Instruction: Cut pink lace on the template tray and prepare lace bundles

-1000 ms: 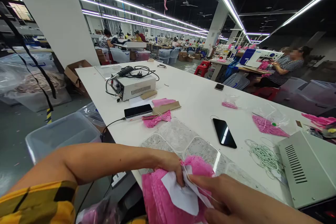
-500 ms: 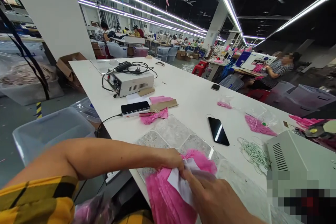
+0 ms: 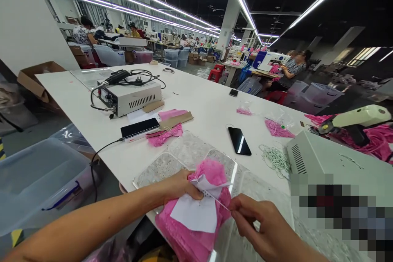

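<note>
My left hand (image 3: 179, 186) is closed round a gathered bundle of pink fabric (image 3: 211, 170), the thumb pressing on top. A white paper or cloth piece (image 3: 195, 215) lies over the bundle, and its upper part is pinched in at the thumb. From there a thin pale cord (image 3: 221, 204) runs taut to my right hand (image 3: 260, 219), whose thumb and forefinger pinch its end. Below, the lower pink fabric spreads over the near table edge. Under the bundle lies a grey stone-patterned sheet (image 3: 190, 147).
Across the white table (image 3: 196, 98) stand a grey electrical box (image 3: 135, 98) with cables, two phones (image 3: 239, 141), a pink bundle (image 3: 164, 135), bags of pink pieces (image 3: 278, 128) and a pale cord heap (image 3: 276, 157). A pale green machine (image 3: 331, 163) is at right, a clear bin (image 3: 39, 184) at left.
My right hand has drawn away from the bundle to the right, pulling the cord taut. The white piece now shows more fully. The view has turned to the right.
</note>
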Tool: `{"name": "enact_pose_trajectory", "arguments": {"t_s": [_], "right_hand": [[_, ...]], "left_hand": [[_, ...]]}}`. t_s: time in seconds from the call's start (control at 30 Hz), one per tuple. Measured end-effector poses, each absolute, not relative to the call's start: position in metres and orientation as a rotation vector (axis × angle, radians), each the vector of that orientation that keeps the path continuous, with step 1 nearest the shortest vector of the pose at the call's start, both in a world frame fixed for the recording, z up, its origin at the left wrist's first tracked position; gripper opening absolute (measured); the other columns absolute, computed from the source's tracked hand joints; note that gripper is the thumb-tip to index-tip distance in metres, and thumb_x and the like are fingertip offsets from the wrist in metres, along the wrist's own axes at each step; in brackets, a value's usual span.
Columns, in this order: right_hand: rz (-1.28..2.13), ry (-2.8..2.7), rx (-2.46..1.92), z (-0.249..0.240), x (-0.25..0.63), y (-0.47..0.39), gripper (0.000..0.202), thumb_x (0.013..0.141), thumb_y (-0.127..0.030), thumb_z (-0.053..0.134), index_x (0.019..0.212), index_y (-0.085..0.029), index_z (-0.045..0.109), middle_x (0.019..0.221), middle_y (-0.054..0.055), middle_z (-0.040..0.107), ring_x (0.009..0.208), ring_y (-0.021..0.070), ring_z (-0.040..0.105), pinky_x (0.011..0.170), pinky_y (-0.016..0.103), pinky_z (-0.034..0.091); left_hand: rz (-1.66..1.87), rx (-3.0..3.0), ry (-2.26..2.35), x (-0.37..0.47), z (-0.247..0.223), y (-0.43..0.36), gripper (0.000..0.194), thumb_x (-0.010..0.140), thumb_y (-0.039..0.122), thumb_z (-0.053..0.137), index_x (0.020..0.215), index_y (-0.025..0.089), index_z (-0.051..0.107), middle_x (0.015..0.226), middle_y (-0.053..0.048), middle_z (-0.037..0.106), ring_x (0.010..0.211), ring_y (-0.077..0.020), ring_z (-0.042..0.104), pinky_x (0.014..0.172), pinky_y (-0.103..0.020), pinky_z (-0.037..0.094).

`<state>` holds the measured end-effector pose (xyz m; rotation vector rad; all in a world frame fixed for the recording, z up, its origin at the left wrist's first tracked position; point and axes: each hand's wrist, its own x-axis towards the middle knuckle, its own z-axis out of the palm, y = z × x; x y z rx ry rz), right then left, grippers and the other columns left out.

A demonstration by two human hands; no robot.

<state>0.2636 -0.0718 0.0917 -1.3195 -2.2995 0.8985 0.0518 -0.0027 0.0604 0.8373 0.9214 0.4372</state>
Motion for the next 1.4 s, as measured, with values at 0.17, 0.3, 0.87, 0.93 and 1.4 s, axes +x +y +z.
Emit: {"name": "enact_pose_trajectory", "arguments": {"t_s": [0.17, 0.3, 0.87, 0.93, 1.4], "right_hand": [[0.653, -2.429, -1.163, 0.097, 0.243, -0.077, 0.025, 0.090, -0.020, 0.035, 0.079, -0.017, 0.057, 0.057, 0.001, 0.054, 0.049, 0.0111, 0.049, 0.052, 0.023, 0.034], [0.996, -1.936, -1.412, 0.076, 0.249, -0.076, 0.033, 0.092, -0.043, 0.040, 0.079, -0.017, 0.056, 0.063, 0.002, 0.058, 0.055, 0.0121, 0.053, 0.052, 0.023, 0.036], [1.703, -1.068, -1.407, 0.058, 0.241, -0.050, 0.056, 0.055, -0.045, 0.080, 0.099, -0.013, 0.067, 0.093, 0.009, 0.069, 0.093, 0.0280, 0.062, 0.085, 0.037, 0.046], [1.722, -0.946, -1.388, 0.056, 0.238, -0.048, 0.061, 0.053, -0.042, 0.082, 0.104, -0.014, 0.066, 0.096, 0.010, 0.070, 0.094, 0.0287, 0.062, 0.087, 0.039, 0.046], [1.772, -0.820, -1.464, 0.040, 0.230, -0.056, 0.059, 0.056, -0.040, 0.079, 0.105, -0.010, 0.063, 0.076, 0.009, 0.070, 0.065, 0.0240, 0.065, 0.059, 0.030, 0.049]], "left_hand": [[0.519, 0.876, 0.933, 0.064, 0.062, -0.003, 0.036, 0.041, 0.008, 0.069, 0.076, 0.013, 0.063, 0.062, 0.002, 0.063, 0.060, -0.0156, 0.058, 0.058, -0.026, 0.047], [0.649, 0.825, 0.933, 0.053, 0.066, 0.001, 0.035, 0.044, 0.012, 0.071, 0.078, 0.013, 0.062, 0.066, 0.000, 0.065, 0.064, -0.0185, 0.061, 0.061, -0.029, 0.050], [0.845, 0.789, 0.897, 0.078, 0.044, -0.015, 0.052, 0.045, 0.010, 0.068, 0.096, 0.014, 0.061, 0.074, -0.001, 0.064, 0.068, -0.0185, 0.059, 0.064, -0.029, 0.047], [0.886, 0.840, 0.894, 0.078, 0.043, -0.015, 0.052, 0.046, 0.010, 0.068, 0.097, 0.014, 0.059, 0.076, -0.001, 0.063, 0.072, -0.0190, 0.059, 0.065, -0.029, 0.047], [0.940, 0.739, 0.885, 0.064, 0.046, -0.027, 0.052, 0.045, 0.013, 0.068, 0.094, 0.017, 0.050, 0.070, 0.001, 0.059, 0.072, -0.0206, 0.060, 0.066, -0.030, 0.047]]}}
